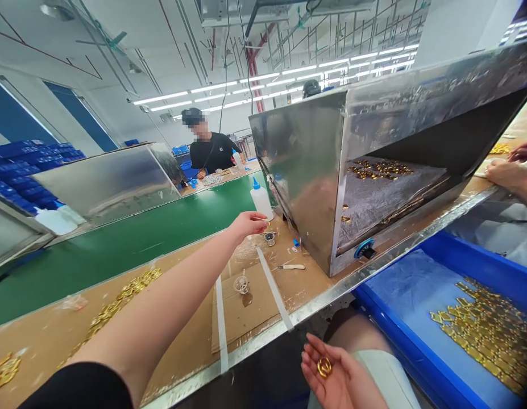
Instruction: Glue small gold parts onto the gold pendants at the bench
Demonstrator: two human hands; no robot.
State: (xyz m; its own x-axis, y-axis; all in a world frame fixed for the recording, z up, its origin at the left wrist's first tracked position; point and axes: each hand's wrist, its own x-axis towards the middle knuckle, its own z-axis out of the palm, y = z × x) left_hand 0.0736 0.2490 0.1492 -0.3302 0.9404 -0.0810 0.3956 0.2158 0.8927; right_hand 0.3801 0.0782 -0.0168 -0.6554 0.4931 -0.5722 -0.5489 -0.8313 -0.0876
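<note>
My left hand [248,224] reaches out over the bench, fingers closed in a pinch. A small gold piece [268,225] shows at its fingertips, too small to make out fully. Just beyond stands a white squeeze bottle [261,200] with a blue tip, and a small dark-filled cup [269,238] sits below the fingers. Palm up near my lap, my right hand [337,375] cradles a shiny gold ring-shaped piece [324,367] in its curled fingers. On the taped cardboard [263,309] rests a small clear cup [241,284]; a pale-handled knife [292,267] lies to its right.
A metal hood [301,170] with gold pieces [380,168] inside stands at right. Below it is a blue tray [386,289] of gold pieces. More gold pieces [124,295] lie along the green belt [118,233]. One co-worker sits across; another person's hands [508,170] show at right.
</note>
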